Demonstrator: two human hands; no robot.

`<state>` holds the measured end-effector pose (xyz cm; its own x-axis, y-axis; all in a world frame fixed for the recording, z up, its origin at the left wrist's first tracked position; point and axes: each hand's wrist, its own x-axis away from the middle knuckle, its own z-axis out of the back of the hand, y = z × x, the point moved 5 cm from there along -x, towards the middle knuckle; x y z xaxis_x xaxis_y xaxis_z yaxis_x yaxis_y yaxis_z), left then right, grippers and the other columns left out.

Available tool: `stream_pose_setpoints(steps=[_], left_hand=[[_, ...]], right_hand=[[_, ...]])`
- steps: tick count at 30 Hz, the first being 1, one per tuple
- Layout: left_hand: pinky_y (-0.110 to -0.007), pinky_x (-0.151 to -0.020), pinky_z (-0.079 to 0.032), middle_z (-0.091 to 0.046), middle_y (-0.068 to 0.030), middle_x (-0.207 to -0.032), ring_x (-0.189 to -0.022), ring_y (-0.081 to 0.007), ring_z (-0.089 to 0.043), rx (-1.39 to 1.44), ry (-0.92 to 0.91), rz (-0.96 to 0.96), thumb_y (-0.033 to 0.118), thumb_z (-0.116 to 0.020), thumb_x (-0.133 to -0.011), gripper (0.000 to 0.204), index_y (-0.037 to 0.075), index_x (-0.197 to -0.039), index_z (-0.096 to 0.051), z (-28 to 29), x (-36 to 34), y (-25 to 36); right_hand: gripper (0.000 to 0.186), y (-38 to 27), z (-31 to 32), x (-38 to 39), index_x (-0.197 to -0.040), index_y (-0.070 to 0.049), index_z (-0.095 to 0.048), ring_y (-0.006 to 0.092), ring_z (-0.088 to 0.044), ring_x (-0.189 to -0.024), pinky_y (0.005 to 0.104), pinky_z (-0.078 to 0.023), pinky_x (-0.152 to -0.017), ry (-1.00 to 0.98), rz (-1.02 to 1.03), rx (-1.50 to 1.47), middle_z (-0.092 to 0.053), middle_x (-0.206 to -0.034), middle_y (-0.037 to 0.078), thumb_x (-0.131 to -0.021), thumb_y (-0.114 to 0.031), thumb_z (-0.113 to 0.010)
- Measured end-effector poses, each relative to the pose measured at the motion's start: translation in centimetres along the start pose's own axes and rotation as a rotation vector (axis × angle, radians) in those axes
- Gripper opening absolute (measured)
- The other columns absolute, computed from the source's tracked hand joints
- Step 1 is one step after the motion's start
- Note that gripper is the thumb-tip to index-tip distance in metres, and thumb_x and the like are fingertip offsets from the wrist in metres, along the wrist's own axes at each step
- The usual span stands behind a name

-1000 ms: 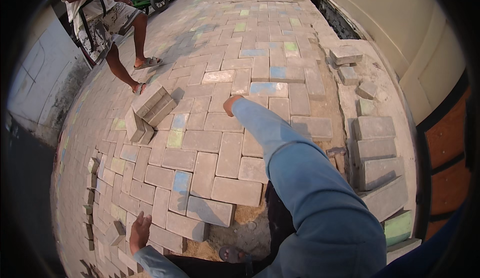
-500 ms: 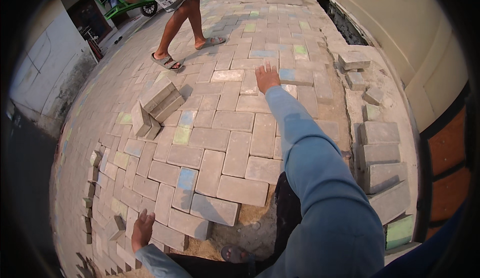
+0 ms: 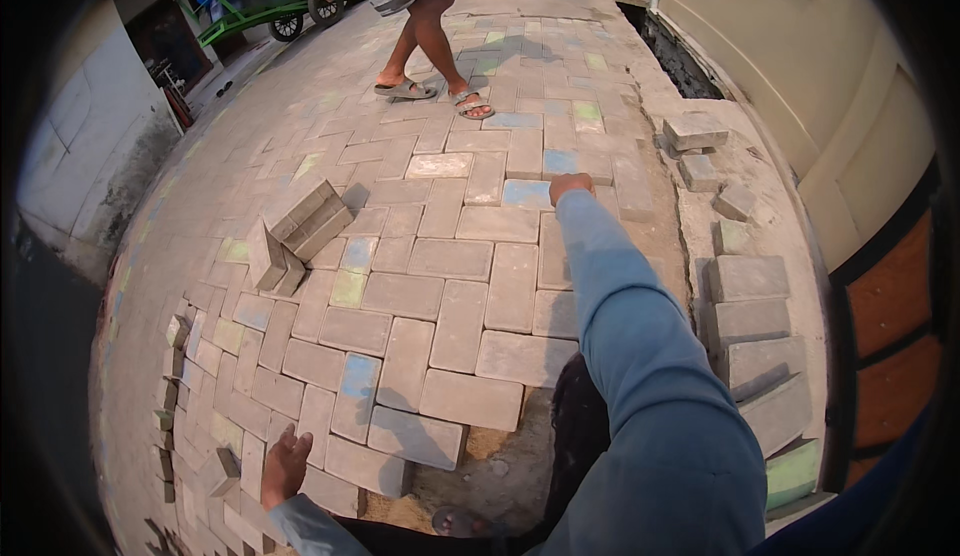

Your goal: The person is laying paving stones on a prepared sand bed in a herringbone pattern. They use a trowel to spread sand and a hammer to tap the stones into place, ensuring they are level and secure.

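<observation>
My right hand [image 3: 572, 187] reaches forward over the pavement, its fingers curled and mostly hidden from me. It rests at the right end of a paving block with a blue-painted face [image 3: 526, 194], set among the laid pavers. What the fingers close on, if anything, is hidden. Low on the left, my left hand [image 3: 287, 468] is open and empty, thumb and fingers apart, above the laid grey pavers. Right of it, the pavers end in a stepped edge, with a grey block [image 3: 416, 435] at that edge. Bare sandy ground [image 3: 490, 466] and part of my foot [image 3: 455, 521] show below.
Loose blocks stand in a small stack [image 3: 310, 221] on the pavement. More blocks [image 3: 750, 278] line the right side beside a cream wall [image 3: 770, 66] and an open drain [image 3: 685, 61]. A person in sandals [image 3: 425, 51] walks ahead, near a green cart [image 3: 240, 18].
My right hand has moved down and rightward, its fingers going from spread to curled. The blue-painted face beside it now shows. My left hand stays nearly still. The person has stepped rightward.
</observation>
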<state>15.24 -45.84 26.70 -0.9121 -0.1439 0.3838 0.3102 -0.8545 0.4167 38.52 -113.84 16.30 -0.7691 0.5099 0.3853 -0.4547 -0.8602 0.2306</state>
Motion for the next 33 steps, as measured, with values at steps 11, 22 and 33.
stream_pose_setpoints(steps=[11,22,33], left_hand=[[-0.042,-0.111,-0.045,-0.06,-0.0345,-0.14,-0.135,-0.0409,-0.058,-0.026,-0.011,-0.071,0.041,-0.062,-0.099,0.074,-0.008,-0.151,-0.046,-1.8,-2.3,2.9],[-0.042,-0.111,-0.045,-0.06,-0.0343,-0.141,-0.135,-0.0398,-0.059,-0.025,-0.023,-0.047,0.044,-0.063,-0.097,0.077,-0.008,-0.152,-0.044,-2.3,-3.1,2.4],[-0.041,-0.111,-0.045,-0.057,-0.0336,-0.144,-0.136,-0.0396,-0.058,0.014,-0.04,-0.052,0.042,-0.063,-0.098,0.076,-0.007,-0.153,-0.043,-2.6,-3.5,2.1]], right_hand=[[0.026,4.3,-3.3,-4.1,-0.121,-0.016,-0.077,0.025,-0.077,-0.094,0.0496,-0.063,-0.065,0.041,0.032,0.103,-0.078,-0.116,0.0,-0.098,-0.023,-0.066],[0.027,2.6,-5.3,-3.0,-0.109,-0.008,-0.081,0.0312,-0.074,-0.109,0.0446,-0.06,-0.085,-0.083,0.257,-0.144,-0.077,-0.118,0.014,-0.088,-0.021,-0.069],[0.034,-7.2,-3.4,-0.9,-0.116,-0.004,-0.077,0.034,-0.073,-0.111,0.0472,-0.059,-0.087,0.043,0.422,-0.019,-0.076,-0.121,0.014,-0.086,-0.016,-0.066]])
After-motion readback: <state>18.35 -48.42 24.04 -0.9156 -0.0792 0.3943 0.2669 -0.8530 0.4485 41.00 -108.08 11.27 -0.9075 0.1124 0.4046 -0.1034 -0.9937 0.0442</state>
